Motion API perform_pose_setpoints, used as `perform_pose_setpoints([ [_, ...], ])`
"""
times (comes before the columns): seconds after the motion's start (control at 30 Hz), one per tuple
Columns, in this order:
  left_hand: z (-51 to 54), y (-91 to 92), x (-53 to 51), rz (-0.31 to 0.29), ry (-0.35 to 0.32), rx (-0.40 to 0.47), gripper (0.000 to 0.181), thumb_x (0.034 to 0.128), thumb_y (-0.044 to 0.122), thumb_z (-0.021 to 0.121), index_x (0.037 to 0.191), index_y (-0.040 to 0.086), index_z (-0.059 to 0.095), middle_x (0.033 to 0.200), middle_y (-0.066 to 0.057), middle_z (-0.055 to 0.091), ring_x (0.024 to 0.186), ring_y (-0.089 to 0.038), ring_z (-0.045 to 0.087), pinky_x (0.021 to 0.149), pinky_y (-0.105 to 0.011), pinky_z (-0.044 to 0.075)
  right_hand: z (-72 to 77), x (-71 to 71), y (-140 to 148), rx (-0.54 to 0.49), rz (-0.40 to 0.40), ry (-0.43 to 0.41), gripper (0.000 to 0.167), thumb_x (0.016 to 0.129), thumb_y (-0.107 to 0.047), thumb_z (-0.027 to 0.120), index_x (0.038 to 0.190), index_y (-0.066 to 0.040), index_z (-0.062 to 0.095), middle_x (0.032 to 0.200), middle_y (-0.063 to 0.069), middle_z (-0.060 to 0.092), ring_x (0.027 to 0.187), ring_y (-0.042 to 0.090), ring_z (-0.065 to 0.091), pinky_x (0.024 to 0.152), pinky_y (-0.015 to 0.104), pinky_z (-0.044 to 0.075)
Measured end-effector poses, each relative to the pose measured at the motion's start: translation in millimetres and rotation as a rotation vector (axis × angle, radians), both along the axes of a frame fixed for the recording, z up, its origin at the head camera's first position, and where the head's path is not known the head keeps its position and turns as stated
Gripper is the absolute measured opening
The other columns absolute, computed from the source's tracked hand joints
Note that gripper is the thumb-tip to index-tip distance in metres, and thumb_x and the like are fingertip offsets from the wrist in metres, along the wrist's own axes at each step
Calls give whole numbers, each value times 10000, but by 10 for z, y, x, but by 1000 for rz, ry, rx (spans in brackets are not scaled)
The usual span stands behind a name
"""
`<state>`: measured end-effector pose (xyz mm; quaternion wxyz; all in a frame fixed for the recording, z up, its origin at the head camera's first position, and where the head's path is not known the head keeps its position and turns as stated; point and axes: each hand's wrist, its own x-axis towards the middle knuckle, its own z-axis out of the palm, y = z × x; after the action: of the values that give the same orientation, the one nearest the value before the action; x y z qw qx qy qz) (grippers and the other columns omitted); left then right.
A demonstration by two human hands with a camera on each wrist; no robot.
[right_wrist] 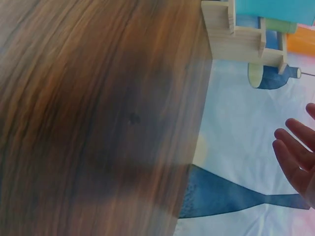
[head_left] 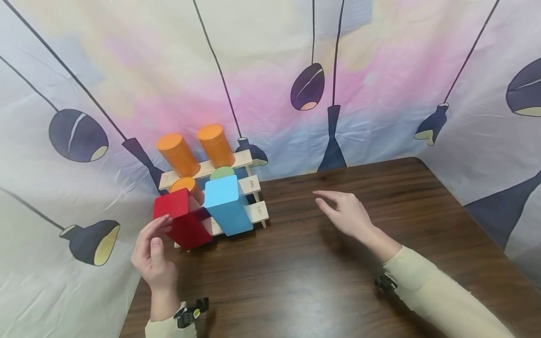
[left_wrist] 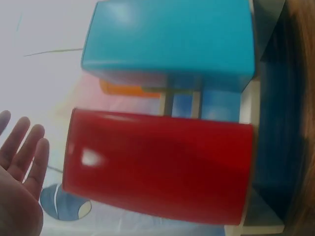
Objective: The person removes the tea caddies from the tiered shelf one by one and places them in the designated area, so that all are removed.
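Note:
A tiered wooden rack (head_left: pixel 258 212) stands at the table's back left. On its lowest step are a red tin (head_left: pixel 186 225) and a light blue tin (head_left: pixel 228 206). Behind them, the middle step holds a small orange tin (head_left: pixel 189 185) and a green-topped one (head_left: pixel 222 173), both partly hidden. Two orange canisters (head_left: pixel 178 155) occupy the top step. My left hand (head_left: pixel 154 256) is beside the red tin with fingers loosely bent; in the left wrist view its fingers (left_wrist: pixel 22 152) are apart from that tin. Over the table, right of the rack, my right hand (head_left: pixel 346 213) holds nothing.
The dark wooden table (head_left: pixel 296 272) extends to the right and front of the rack. A cloth backdrop (head_left: pixel 270 84) printed with hanging lamps rises behind the table and along both sides. Each wrist wears a dark strapped device (head_left: pixel 186 317).

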<state>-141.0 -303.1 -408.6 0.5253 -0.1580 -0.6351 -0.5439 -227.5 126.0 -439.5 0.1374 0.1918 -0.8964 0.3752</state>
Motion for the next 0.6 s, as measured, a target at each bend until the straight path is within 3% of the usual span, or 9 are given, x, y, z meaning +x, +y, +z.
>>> perform_pose_setpoints([
  [0.13,54,-43,12,32,-4,39,342,981,31,538,1221,-167,681,1227,-245,727,1113,-267,698,975,-270,564,34,5,-66,-26,13,3,362,1095,-422,622,1391,-249,737,1154,18,791,440,48,270,501,326,358],
  [0.27,59,-115,22,73,-71,52,366,989,8,537,1302,-149,643,1316,-245,679,1197,-319,644,1026,-287,541,62,10,-141,-48,34,7,355,1092,-413,632,1389,-248,738,1253,3,772,432,34,257,485,319,355],
  [0.4,-5,-243,-9,85,-128,73,386,1004,-5,562,1366,-130,611,1371,-232,646,1257,-347,602,1055,-298,522,83,11,-221,-69,55,3,352,1093,-400,635,1391,-243,737,1233,-1,778,441,40,251,494,318,359],
  [0.6,-107,-416,-56,145,-270,78,427,1027,37,627,1449,-22,606,1445,-168,625,1321,-294,576,1094,-297,506,117,7,-355,-91,79,-8,346,1095,-389,635,1395,-249,734,838,-72,726,435,53,270,492,322,364],
])
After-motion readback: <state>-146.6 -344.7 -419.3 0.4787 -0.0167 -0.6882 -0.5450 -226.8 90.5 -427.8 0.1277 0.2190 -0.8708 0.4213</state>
